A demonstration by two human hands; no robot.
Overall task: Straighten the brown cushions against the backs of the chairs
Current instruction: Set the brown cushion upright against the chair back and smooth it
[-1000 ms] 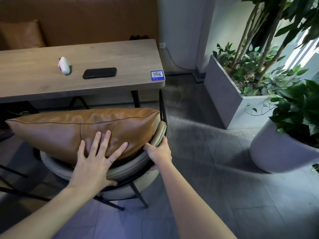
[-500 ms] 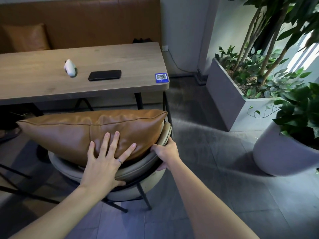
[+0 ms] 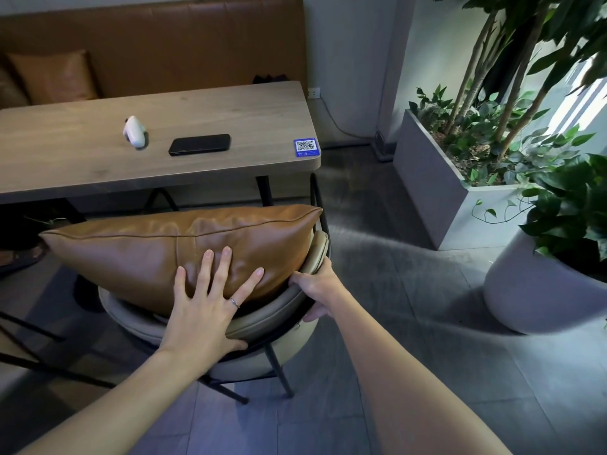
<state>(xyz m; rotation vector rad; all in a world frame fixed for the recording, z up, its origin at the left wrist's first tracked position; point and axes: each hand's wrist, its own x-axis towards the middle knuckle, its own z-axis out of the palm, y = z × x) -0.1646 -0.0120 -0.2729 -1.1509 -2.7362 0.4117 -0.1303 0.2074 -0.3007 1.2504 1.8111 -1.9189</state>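
Far left, a second tan leather cushion (image 3: 54, 77) leans against the brown upholstered bench (image 3: 170, 44) behind the long pale wooden table (image 3: 75, 152). On that table sit a small white rounded gadget (image 3: 134, 132), a black phone lying flat (image 3: 199, 144) and, near the corner, a blue QR-code sticker (image 3: 306, 147)

In front of the table stands a grey padded chair with thin black metal legs (image 3: 279, 310), and the big brown leather cushion (image 3: 157, 247) rests upright along its curved back, its left end sticking out well past the chair. The left hand (image 3: 205, 310) lies flat and open on the cushion's face, fingers spread, thumb hooked on the backrest rim; it presses rather than grips. The right hand (image 3: 317, 285) is curled around the right end of the backrest, steadying the chair, its fingertips just beside the cushion's corner

The cushion looks soft and plump, dimpling under the fingers, and probably light. Its smooth leather skin may slide under a flat palm, so I'd judge it better to pinch the piped seam or a corner and draw it rightward until centred. It isn't fragile, but its overhanging left end could tip it off

To the right, a grey rectangular planter of leafy trees (image 3: 437, 192) and a round grey pot with a green plant (image 3: 532, 297) stand on the tiled floor
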